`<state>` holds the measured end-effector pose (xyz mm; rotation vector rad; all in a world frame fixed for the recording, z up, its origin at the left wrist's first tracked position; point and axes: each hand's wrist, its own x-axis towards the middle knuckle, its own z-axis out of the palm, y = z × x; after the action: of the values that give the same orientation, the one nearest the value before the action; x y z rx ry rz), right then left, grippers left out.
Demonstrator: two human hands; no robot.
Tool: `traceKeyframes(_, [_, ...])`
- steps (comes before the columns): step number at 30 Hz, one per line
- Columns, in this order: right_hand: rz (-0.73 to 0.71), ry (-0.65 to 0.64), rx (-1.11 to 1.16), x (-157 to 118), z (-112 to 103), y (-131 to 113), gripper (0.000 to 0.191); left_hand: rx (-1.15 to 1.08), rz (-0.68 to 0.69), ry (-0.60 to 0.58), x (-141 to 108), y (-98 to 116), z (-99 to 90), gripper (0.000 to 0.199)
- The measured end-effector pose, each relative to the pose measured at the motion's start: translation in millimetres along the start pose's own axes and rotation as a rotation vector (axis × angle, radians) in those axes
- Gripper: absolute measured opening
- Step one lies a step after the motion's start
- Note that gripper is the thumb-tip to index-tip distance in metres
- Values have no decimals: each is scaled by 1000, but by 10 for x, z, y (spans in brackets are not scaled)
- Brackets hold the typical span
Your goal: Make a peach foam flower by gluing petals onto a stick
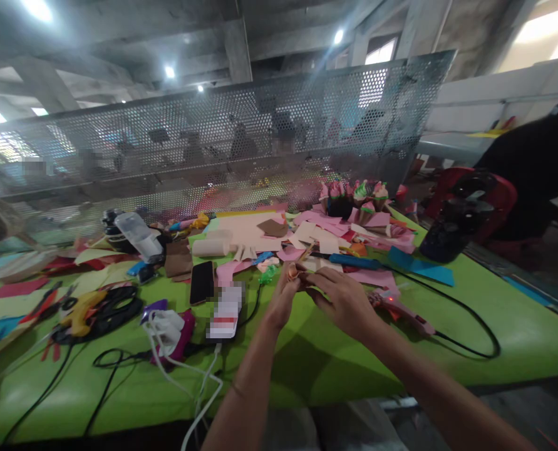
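Both forearms reach forward from the bottom edge and converge near the middle of the view. The left hand [285,291] is raised, wrist bent slightly, its fingers [294,270] pinched together at the top. The right hand [347,299] lies palm down just beside it, fingers [320,277] curled toward the left fingertips. The two hands meet at the fingertips.

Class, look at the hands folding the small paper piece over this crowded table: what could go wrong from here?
1. The glue gun lies right beside the right hand with a red light showing; if hot, it might burn a wrist.
2. Its black cord loops across the green table and could snag an arm.
3. The paper piece pinched by the left hand may tear or get lost among the scraps.
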<state>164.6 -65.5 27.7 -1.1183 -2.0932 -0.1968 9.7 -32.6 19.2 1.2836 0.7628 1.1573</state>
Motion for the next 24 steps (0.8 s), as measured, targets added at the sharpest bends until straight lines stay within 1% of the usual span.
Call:
traceKeyframes(2, [3, 11, 14, 0, 12, 15, 23, 9, 2, 16, -5, 13, 1, 26])
traceKeyframes(7, [31, 27, 132, -10, -8, 35, 25, 2, 11, 34, 7, -7, 0, 27])
traceKeyframes(10, [66, 25, 158, -40, -74, 69, 25, 4, -2, 38, 24, -23, 1, 26])
traceKeyframes(12, [112, 20, 136, -112, -152, 151, 24, 13, -11, 42, 27, -14, 2, 25])
traceKeyframes(15, [197, 37, 33, -355, -317, 407, 22, 17, -20, 46, 19, 9, -2, 23])
traceKeyframes(17, [281, 15, -78, -593, -434, 630, 21, 18, -16, 31, 10, 12, -11, 23])
traceKeyframes(19, [407, -50, -151, -842, -530, 834, 24, 29, -4, 11, 3, 1, -22, 23])
traceKeyframes(21, [516, -142, -125, -1044, -591, 970, 28, 46, 3, -4, -1, -12, -29, 23])
traceKeyframes(24, [625, -239, -13, -1200, -625, 1031, 34, 62, -5, -5, -10, -6, -24, 21])
